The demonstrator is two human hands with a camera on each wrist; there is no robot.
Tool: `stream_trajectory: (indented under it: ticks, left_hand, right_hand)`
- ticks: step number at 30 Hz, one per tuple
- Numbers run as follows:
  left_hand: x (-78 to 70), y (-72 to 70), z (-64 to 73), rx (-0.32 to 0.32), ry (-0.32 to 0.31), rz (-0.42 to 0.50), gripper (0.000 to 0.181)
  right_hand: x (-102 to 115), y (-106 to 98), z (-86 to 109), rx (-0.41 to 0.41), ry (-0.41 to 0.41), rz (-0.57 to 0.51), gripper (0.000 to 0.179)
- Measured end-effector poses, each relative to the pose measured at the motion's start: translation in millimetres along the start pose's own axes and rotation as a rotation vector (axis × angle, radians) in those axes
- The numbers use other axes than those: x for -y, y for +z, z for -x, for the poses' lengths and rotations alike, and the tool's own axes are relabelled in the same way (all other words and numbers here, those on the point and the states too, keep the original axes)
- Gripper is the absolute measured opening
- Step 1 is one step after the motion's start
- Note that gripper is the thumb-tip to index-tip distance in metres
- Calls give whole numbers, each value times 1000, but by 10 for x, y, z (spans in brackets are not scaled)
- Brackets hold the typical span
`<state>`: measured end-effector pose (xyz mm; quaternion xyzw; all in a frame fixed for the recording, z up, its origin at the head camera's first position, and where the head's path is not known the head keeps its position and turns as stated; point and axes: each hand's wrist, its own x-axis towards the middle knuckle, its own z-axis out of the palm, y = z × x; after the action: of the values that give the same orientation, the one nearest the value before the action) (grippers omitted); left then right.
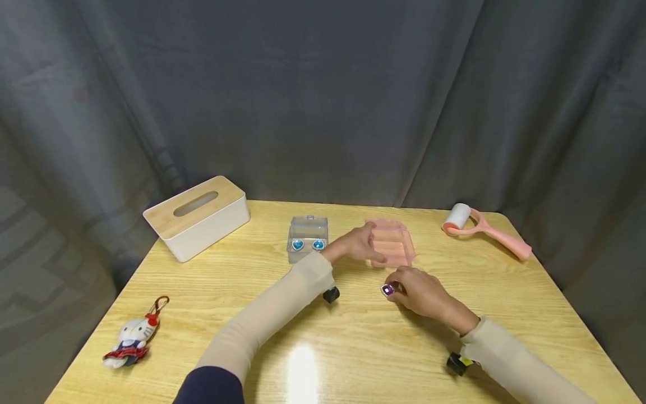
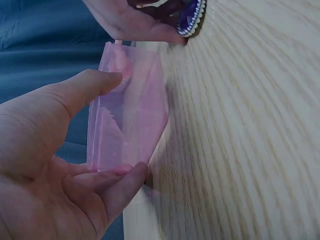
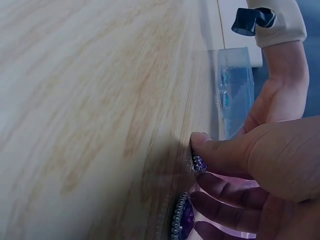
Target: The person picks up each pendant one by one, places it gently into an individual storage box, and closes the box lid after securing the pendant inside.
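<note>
My left hand [image 1: 359,243] holds a see-through pink plastic box [image 1: 391,247], its thumb on one side and its fingers on the other. Just in front of the box, my right hand [image 1: 419,292] pinches a purple gem ornament [image 1: 387,289] with a beaded, silvery rim. The right wrist view shows a small purple ornament [image 3: 198,162] between thumb and fingertip. A larger purple gem [image 3: 184,217] is close by the other fingertips there. Left of the pink box, a clear box [image 1: 308,229] holds two blue gem ornaments [image 1: 298,245] with pale rims.
A white tissue box [image 1: 212,230] with a wooden top stands at the back left. A plush doll keychain [image 1: 132,339] lies at the front left. At the back right rests a pink-handled lint roller [image 1: 484,227]. A dark curtain [image 1: 313,101] hangs behind the table.
</note>
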<state>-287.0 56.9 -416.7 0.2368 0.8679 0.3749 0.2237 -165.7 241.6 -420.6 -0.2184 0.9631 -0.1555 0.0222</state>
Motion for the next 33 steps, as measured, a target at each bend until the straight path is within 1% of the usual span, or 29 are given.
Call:
stream_trajectory:
  ticks: [5, 8, 11, 15, 18, 21, 23, 26, 30, 33]
  left_hand:
    - [-8, -32, 7, -5, -9, -2, 104]
    - [-5, -51, 8, -3, -9, -10, 105]
    - [-1, -60, 8, 0, -4, -23, 107]
    - [2, -63, 7, 9, 4, -32, 109]
    - [1, -65, 5, 20, 5, -25, 110]
    - [-6, -67, 4, 29, -3, -19, 111]
    - [-14, -68, 0, 33, -4, -18, 110]
    - [-26, -72, -4, 39, -1, -18, 109]
    - [-42, -79, 1, 51, 14, -8, 107]
    - [-50, -80, 5, 57, 18, -11, 106]
  right_hand:
    - [-36, 8, -5, -20, -63, 43, 14]
    - [-63, -1, -4, -17, -102, 67, 16]
    - [-86, -35, -4, -6, -128, 68, 18]
    - [-115, -112, -28, 10, -173, 24, 15]
    - [-140, -189, -63, 19, -223, -48, 13]
    - [-165, -291, -96, 1, -258, -113, 15]
    - [-184, -369, -118, -30, -268, -144, 17]
    - [-228, -482, -153, -84, -269, -158, 19]
    - [-300, -586, -219, -134, -237, -178, 21]
    - [-336, -621, -286, -160, -203, -199, 23]
